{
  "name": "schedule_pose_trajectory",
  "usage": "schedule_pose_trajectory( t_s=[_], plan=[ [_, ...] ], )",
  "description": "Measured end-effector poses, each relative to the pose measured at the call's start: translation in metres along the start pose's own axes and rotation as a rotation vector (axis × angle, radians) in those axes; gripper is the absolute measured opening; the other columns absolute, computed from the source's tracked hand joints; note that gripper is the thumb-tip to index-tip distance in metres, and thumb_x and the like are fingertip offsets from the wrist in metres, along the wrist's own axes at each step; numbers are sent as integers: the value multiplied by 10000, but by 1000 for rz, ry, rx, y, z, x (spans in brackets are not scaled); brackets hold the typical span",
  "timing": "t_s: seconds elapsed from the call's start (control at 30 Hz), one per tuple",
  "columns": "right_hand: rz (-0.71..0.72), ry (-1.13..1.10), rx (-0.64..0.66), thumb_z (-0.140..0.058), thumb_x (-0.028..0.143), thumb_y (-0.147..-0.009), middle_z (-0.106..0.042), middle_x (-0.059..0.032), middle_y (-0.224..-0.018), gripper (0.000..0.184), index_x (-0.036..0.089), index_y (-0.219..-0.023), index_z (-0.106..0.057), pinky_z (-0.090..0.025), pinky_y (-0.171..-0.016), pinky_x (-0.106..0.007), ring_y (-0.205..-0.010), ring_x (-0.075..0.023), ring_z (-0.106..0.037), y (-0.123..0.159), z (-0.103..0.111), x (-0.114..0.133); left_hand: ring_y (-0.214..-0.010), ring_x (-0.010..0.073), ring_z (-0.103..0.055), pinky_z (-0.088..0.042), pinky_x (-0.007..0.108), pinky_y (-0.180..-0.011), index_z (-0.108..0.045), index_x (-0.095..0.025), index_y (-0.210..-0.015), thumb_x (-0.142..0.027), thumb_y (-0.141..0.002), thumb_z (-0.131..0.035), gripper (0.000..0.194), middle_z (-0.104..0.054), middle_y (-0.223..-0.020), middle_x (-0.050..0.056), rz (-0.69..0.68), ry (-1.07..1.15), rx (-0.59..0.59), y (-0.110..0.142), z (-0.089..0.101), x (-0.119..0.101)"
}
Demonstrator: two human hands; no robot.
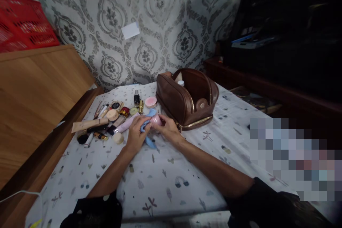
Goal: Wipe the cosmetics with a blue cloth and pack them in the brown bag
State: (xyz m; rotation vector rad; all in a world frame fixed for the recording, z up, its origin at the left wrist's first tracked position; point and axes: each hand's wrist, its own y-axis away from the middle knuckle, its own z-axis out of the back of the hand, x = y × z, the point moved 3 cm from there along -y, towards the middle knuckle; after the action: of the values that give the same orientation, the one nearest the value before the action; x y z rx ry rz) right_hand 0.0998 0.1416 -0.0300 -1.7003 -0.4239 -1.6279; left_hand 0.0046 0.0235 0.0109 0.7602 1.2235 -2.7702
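Note:
My left hand [136, 133] is closed on a light blue cloth [148, 128] that hangs down onto the table. My right hand [168, 130] grips a small pink jar [155, 120], pressed against the cloth. Both hands meet just in front of an open brown leather toiletry bag [187, 98] with a gold zip. To the left lies a scatter of cosmetics: tubes, a pink tube [125, 124], small bottles, a dark bottle [136, 98] and an open pink compact [151, 102].
The table wears a white cloth [171, 181] printed with small figures. A wooden board [34, 103] runs along the left, with a red crate [24, 21] above it. Patterned wallpaper is behind. Dark furniture stands at the right.

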Motion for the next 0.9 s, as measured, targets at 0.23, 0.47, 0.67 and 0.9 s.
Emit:
schedule_pose_trajectory(
  t_s=[0.23,0.47,0.67,0.9],
  plan=[
    [96,377,-64,-701,289,-675,-566,-44,-857,219,149,-836,-652,-472,-740,-321,-791,-188,-538,7,-1,5,-1081,210,-596,-483,378,-970,-653,-197,-1160,-257,-952,-539,245,-659,-1136,97,-176,-74,63,1,-2,-12],
    [215,206,-54,-756,309,-697,-574,-59,-987,457,173,-1120,-649,-496,-822,-344,-904,-210,-569,11,-2,14,-1212,259,-567,-423,424,-1072,-584,-164,-1279,-427,-904,-587,458,-629,-1281,125,294,105,146,-1,-1,10],
    [213,-40,-58,-777,418,-715,-625,-69,-1101,530,184,-1164,-622,-470,-926,-362,-1029,-219,-594,10,0,12,-1132,231,-627,-497,314,-979,-641,-196,-1164,-536,-752,-724,541,-692,-1171,89,721,535,16,2,-7,11],
    [188,-22,-76,-824,385,-671,-667,-68,-1136,549,192,-1148,-632,-448,-961,-395,-1054,-237,-607,11,0,20,-461,135,-558,-428,233,-421,-625,-128,-1029,-744,-657,-673,721,-655,-634,14,894,614,251,6,-7,19]
  ],
)
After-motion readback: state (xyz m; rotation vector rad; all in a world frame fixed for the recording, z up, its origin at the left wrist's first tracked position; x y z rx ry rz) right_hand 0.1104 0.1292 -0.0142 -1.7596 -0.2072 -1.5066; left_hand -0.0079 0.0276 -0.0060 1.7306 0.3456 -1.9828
